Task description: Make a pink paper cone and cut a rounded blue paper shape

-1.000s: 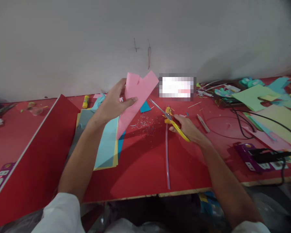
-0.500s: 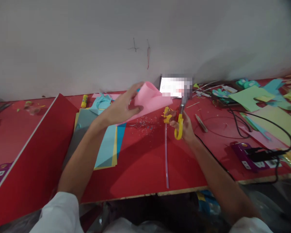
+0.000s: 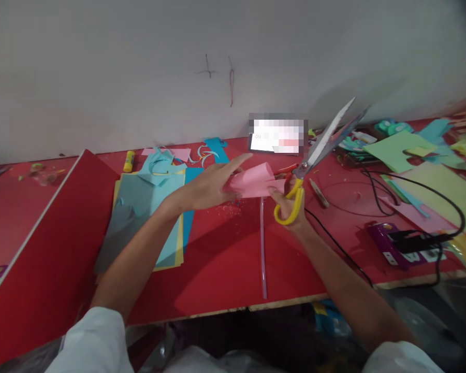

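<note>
My left hand [image 3: 209,187] grips the left end of a folded sheet of pink paper [image 3: 254,178], its index finger stretched out above it. My right hand [image 3: 291,211] holds scissors with yellow handles [image 3: 298,207], the blades parted and pointing up to the right. The right thumb also touches the right edge of the pink paper. Below the paper a thin translucent stick [image 3: 263,254] lies upright in view on the red table [image 3: 225,274]; its upper end is hidden. Small scraps [image 3: 233,208] lie under my left hand.
Stacked coloured sheets [image 3: 169,248] lie at left beside a leaning red board [image 3: 58,238]. A yellow glue stick [image 3: 129,161] stands behind them. A lit phone [image 3: 275,139] leans on the wall. At right are a cutter [image 3: 319,193], black cables [image 3: 446,202], and a purple box [image 3: 386,246].
The pink paper has come lower and to the right, toward my right hand, whose thumb now touches it. The scissors have swung so their blades show spread apart. The yellow piece at the stick's top is now hidden.
</note>
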Demonstrator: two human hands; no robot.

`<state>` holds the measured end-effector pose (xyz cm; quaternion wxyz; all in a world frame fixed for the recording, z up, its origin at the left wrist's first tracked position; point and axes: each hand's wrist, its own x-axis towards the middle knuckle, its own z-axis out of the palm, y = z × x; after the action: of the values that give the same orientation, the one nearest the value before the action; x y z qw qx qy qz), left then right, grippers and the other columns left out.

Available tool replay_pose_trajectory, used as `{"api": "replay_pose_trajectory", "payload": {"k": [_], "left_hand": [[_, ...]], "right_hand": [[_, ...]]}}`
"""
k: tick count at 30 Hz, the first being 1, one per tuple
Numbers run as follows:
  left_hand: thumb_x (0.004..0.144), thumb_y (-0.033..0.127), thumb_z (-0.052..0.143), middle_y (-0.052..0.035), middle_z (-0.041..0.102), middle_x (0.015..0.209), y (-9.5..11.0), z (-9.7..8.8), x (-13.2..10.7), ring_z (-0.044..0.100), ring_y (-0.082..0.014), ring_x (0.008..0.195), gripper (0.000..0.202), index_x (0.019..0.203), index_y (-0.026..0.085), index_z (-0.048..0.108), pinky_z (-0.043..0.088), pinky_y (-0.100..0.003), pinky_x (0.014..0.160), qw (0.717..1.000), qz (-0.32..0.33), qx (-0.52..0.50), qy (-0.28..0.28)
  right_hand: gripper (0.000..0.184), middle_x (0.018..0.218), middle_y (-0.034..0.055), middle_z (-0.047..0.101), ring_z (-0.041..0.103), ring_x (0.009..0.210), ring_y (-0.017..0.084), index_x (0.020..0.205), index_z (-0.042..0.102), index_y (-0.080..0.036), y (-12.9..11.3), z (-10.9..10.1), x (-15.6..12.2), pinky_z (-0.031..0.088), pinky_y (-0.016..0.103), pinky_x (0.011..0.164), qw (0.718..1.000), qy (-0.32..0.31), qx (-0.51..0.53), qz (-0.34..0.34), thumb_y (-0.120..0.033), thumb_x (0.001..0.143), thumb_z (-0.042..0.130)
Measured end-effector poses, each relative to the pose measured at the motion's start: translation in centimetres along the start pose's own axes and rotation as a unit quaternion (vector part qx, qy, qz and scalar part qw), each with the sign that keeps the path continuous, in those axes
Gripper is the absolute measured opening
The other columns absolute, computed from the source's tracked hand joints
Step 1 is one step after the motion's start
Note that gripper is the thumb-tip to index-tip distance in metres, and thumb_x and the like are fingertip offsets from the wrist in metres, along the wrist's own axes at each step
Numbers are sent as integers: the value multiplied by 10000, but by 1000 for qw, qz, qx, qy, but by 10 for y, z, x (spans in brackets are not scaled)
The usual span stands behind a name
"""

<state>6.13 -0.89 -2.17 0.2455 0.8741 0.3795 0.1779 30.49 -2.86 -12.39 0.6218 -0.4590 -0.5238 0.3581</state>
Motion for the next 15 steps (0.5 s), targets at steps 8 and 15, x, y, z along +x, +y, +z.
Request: {"api": "replay_pose_trajectory", "payload": {"k": [8, 15], "left_hand": [[848, 608, 771, -148, 628, 1489, -32, -13, -11, 610, -348, 1355, 983, 1675, 297, 340, 478, -422, 1079, 998, -23, -23, -59], [880, 629, 707, -114, 728, 1253, -46, -17, -7, 679, -279, 1145, 673, 1427, 253, 594, 517, -371, 957, 996, -54, -45, 58]], "right_hand": [[414, 1050, 83, 705, 713, 1087, 293, 1059, 624, -266, 16, -1, 2, 616, 449, 959, 1000, 5, 17, 6, -544, 807, 801], [442, 995, 45, 668, 695, 981, 258, 1066, 588, -267, 25, -4, 2, 615, 431, 901, 999, 30, 18, 21, -532, 797, 819]]}}
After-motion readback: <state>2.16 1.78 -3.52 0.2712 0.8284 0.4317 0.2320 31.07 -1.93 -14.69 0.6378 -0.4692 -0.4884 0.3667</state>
